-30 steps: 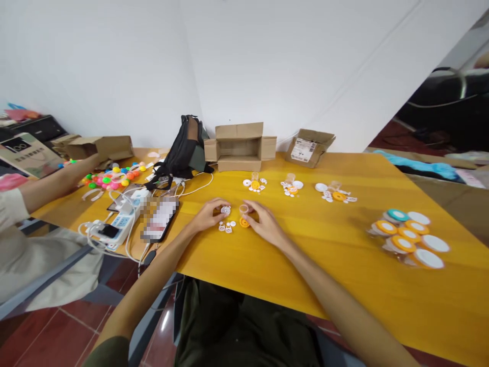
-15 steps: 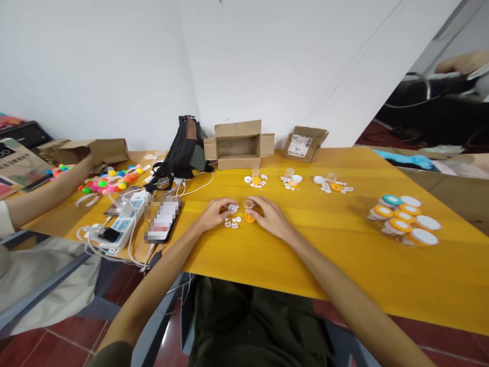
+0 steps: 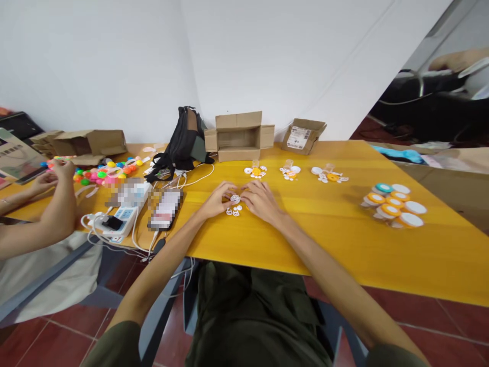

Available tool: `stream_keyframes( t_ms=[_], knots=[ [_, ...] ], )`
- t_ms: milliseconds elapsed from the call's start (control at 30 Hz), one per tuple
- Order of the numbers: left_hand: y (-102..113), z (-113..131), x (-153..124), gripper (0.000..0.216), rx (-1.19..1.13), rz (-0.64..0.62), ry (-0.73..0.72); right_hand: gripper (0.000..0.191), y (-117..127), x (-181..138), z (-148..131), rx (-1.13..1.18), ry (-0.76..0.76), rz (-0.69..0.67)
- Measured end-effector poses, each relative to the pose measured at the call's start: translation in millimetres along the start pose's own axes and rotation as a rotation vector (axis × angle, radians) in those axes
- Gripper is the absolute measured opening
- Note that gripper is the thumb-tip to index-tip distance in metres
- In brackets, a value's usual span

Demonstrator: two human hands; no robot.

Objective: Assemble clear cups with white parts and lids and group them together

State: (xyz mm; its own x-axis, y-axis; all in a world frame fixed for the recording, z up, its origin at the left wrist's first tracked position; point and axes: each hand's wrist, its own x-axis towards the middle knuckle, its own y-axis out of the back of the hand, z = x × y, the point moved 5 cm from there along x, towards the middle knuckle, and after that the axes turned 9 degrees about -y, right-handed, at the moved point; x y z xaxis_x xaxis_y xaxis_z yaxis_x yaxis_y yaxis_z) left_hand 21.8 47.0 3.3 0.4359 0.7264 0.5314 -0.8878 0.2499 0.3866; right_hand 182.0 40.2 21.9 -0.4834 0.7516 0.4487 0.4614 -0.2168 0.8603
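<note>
Between my two hands is a small white patterned disc (image 3: pixel 235 199), held just above the yellow table. My left hand (image 3: pixel 217 201) pinches its left side between thumb and fingers. My right hand (image 3: pixel 263 203) reaches its right edge with curled fingertips. Small white cut-out pieces (image 3: pixel 233 212), some with animal-like faces, lie on the table just below the disc. A sliver of an orange ring (image 3: pixel 247 207) shows under my right hand. The clear cup seen earlier is hidden behind that hand.
Beyond my hands lie three groups of similar parts with orange rings (image 3: pixel 256 172). Lidded jars (image 3: pixel 395 204) stand in a cluster at the right. A phone (image 3: pixel 165 210), power strip (image 3: pixel 128 214), backpack (image 3: pixel 187 140) and open carton (image 3: pixel 239 153) stand around. A co-worker's arm (image 3: pixel 57 219) is at left.
My right hand has moved left from the clear cup and orange ring to the white disc. The view has shifted slightly. The co-worker's arm has drawn back and both their hands now show.
</note>
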Motion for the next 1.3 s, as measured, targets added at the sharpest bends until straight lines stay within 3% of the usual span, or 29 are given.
stream_keyframes(
  t_ms=[300, 567, 700, 967, 1100, 1300],
  knots=[
    [3, 4, 1, 0.032, 0.098, 0.0, 0.05, 0.022, 16, -5, -4, 0.159, -0.005, 0.108],
    [12, 5, 2, 0.027, 0.252, 0.046, 0.035, 0.018, 28, -23, 43, 0.283, -0.214, 0.338],
    [9, 9, 1, 0.026, 0.278, -0.032, 0.023, 0.017, 19, -28, 57, 0.275, -0.239, 0.256],
    [2, 21, 2, 0.02, 0.293, -0.156, 0.009, 0.018, 11, -29, 45, 0.218, -0.129, 0.088],
    [-4, 22, 2, 0.007, 0.368, -0.219, 0.01, 0.019, 12, -28, 41, 0.219, -0.109, 0.067],
    [-8, 21, 3, 0.007, 0.416, -0.231, 0.023, 0.02, 11, -27, 35, 0.247, -0.118, 0.071]
  ],
)
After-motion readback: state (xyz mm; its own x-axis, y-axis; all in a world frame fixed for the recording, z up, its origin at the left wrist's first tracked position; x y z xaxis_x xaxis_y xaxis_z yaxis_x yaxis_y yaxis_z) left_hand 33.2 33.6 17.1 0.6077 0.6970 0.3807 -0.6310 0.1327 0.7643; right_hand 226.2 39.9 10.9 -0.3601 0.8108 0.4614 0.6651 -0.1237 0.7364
